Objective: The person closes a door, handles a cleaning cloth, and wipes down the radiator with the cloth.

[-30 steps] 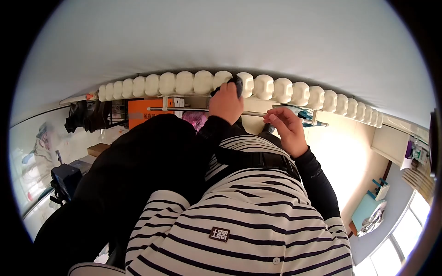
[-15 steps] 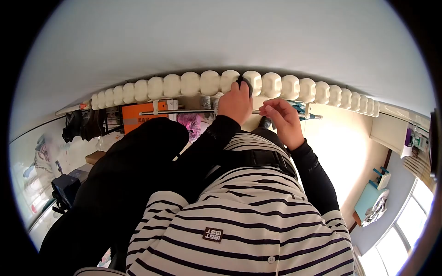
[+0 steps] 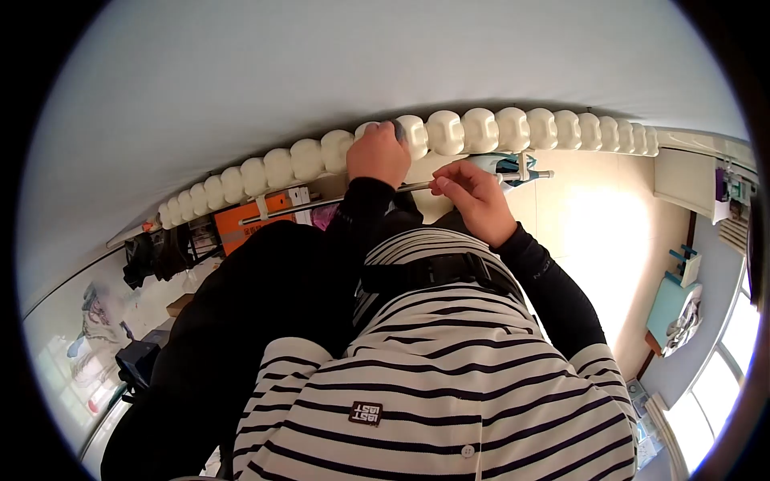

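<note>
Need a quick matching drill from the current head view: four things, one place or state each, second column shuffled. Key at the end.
Column one
1. left hand
2. right hand
3. belt
4. orange box

Column two
A. black, running across the striped shirt
B. in the left part of the picture, below the white lobed row
C. fingers bent inward, apart from the lobed row in the picture
D. up at the lobed row, with a dark item at its fingers

Pairs: 1-D, 2-C, 3-A, 4-B
</note>
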Demonstrator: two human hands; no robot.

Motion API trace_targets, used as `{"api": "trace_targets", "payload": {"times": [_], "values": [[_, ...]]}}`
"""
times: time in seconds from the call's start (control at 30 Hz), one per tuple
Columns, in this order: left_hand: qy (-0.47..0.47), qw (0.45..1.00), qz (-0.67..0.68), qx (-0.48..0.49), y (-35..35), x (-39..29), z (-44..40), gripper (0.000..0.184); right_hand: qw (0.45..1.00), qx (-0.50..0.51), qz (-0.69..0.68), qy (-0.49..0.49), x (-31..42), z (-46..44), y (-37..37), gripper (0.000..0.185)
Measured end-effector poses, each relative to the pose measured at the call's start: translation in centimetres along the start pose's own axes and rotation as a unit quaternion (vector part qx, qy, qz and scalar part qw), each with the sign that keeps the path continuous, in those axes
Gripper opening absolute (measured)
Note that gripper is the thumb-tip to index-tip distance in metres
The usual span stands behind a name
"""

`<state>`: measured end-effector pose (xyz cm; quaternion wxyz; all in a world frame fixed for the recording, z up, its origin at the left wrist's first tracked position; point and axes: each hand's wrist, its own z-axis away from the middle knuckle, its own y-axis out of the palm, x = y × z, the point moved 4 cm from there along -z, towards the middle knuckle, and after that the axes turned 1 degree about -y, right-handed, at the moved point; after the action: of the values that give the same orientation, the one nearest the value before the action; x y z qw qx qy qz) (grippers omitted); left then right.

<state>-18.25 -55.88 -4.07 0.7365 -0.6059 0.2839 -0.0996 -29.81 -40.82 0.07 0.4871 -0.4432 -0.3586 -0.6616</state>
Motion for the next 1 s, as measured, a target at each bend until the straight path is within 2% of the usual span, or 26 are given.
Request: {"api": "trace_targets", "payload": {"times": [0.1, 0.2, 0.37, 0.47, 0.5, 0.63, 0.77, 0.8, 0.87, 0.9, 1.0], "values": [[-0.018, 0.999, 0.008, -0.035, 0.2, -0.3, 0.8, 0.024, 1.000, -0.004, -0.009, -0.001, 0.2, 0.2, -0.1, 0.022], [-0.005, 1.000, 0.017, -0.016, 0.1, 0.0, 3.2, 0.025, 1.000, -0.008, -0.020, -0.005, 0.4, 0.1, -0.2, 0.022], [-0.008, 0.999, 0.016, -0.036, 0.5, 0.2, -0.4, 0.027, 0.999, -0.013, -0.047, -0.014, -1.0, 0.3, 0.0, 0.024], [-0.057, 0.996, 0.054, -0.041, 0.2, -0.4, 1.3, 0.029, 0.999, -0.013, -0.037, -0.011, -0.9, 0.6, 0.0, 0.025], [-0.030, 0.994, 0.077, -0.068, 0.4, -0.1, 2.5, 0.031, 0.999, -0.011, -0.038, -0.010, -1.0, 0.5, 0.0, 0.024], [0.035, 0.993, 0.114, 0.006, -0.5, 2.7, 4.6, 0.032, 0.999, -0.021, -0.048, -0.009, -1.3, 0.8, -0.5, 0.024], [-0.009, 0.985, 0.143, -0.091, -3.7, 0.5, 2.7, 0.033, 0.997, -0.037, -0.064, 0.002, -1.7, 1.4, -1.2, 0.022], [0.036, 0.980, 0.140, -0.138, -2.8, -0.3, 1.7, 0.033, 0.997, -0.038, -0.067, 0.000, -1.7, 1.4, -1.3, 0.022], [0.039, 0.991, 0.108, -0.073, -0.4, -2.2, 0.3, 0.034, 0.997, -0.033, -0.063, 0.002, -1.3, 1.5, -1.2, 0.021], [0.062, 0.990, 0.076, -0.098, -0.1, -3.0, 0.4, 0.035, 0.997, -0.034, -0.063, 0.002, -1.1, 1.6, -1.3, 0.021], [0.114, 0.991, 0.071, 0.010, 1.1, -4.4, 2.7, 0.038, 0.998, -0.024, -0.056, 0.001, -0.1, 1.7, -1.5, 0.020]]}}
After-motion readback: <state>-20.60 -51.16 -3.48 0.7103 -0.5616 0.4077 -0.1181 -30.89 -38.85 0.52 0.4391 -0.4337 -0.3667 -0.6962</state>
